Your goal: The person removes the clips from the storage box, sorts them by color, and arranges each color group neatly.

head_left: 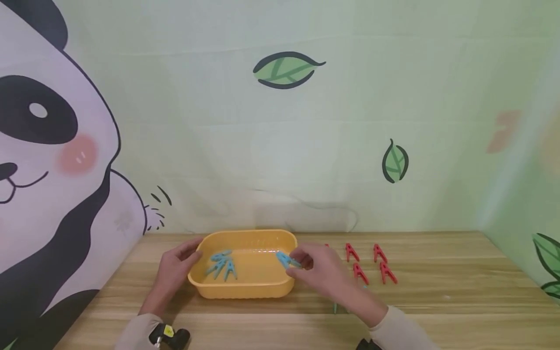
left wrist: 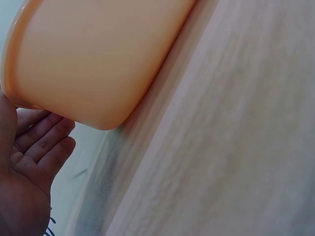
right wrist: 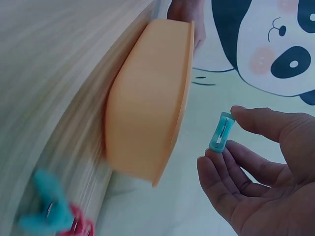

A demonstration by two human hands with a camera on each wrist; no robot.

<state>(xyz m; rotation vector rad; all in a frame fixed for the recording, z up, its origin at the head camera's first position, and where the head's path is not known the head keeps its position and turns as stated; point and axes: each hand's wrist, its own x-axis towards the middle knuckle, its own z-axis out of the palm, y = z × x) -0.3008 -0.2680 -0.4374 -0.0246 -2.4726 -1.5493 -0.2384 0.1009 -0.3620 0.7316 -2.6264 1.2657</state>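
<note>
My left hand (head_left: 172, 272) holds the left rim of a yellow plastic basin (head_left: 245, 290), thumb at the edge and fingers along the outer wall. In the left wrist view those fingers (left wrist: 47, 140) lie under the rim. Between the thumb and fingers of my right hand (head_left: 321, 270) is a light blue clothespin (head_left: 284, 259), held above the basin's right end. The right wrist view shows this clothespin (right wrist: 222, 132) end-on, pinched at the fingertips. Several blue clothespins (head_left: 222, 265) lie bunched on the left side of the basin's floor.
Several red clothespins (head_left: 359, 273) lie on the wooden table (head_left: 446, 291) right of the basin. A blue clothespin (right wrist: 47, 206) shows blurred beside a red one in the right wrist view. My right forearm partly covers that area. A wall cloth with a panda (head_left: 52, 121) stands behind.
</note>
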